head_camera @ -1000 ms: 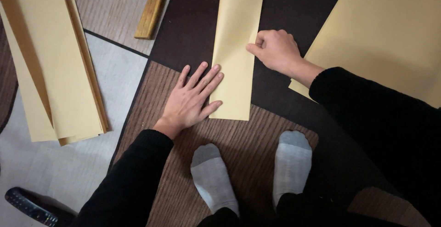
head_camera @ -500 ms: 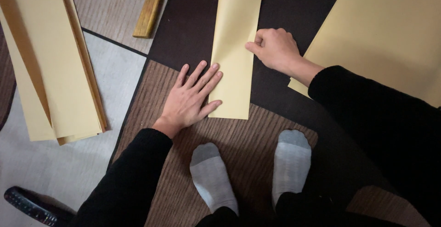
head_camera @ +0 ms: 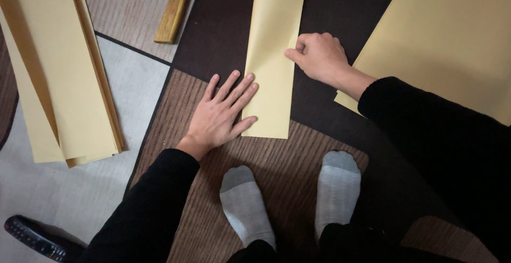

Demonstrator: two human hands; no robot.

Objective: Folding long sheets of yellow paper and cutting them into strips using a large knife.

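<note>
**Hands pinning a folded paper strip on the mat**

Fingers of my left hand (head_camera: 221,115) lie spread and flat, open, with the tips pressing the left edge of the strip (head_camera: 273,55). My right hand (head_camera: 318,56) is curled into a loose fist at the strip's right edge, thumb and forefinger pinched at that edge; I judge it is gripping the paper there, though the contact itself is half hidden.

Against the views from a second back, very little has moved: the left hand sits where it did, and the right fist has held its place on the edge, perhaps a shade lower. To me that reads as a crease being pressed down rather than any new fold being started.

From the hands outward: the strip runs toward 12 o'clock across the dark mat (head_camera: 223,23). At 2 o'clock lies one large sheet (head_camera: 447,34). At 9 o'clock sits one pile of strips (head_camera: 58,76); I cannot count its layers. At 11 o'clock lies one wooden handle (head_camera: 173,11). At 6 o'clock, two grey socks (head_camera: 245,204). At 8 o'clock, one remote (head_camera: 34,237).
</note>
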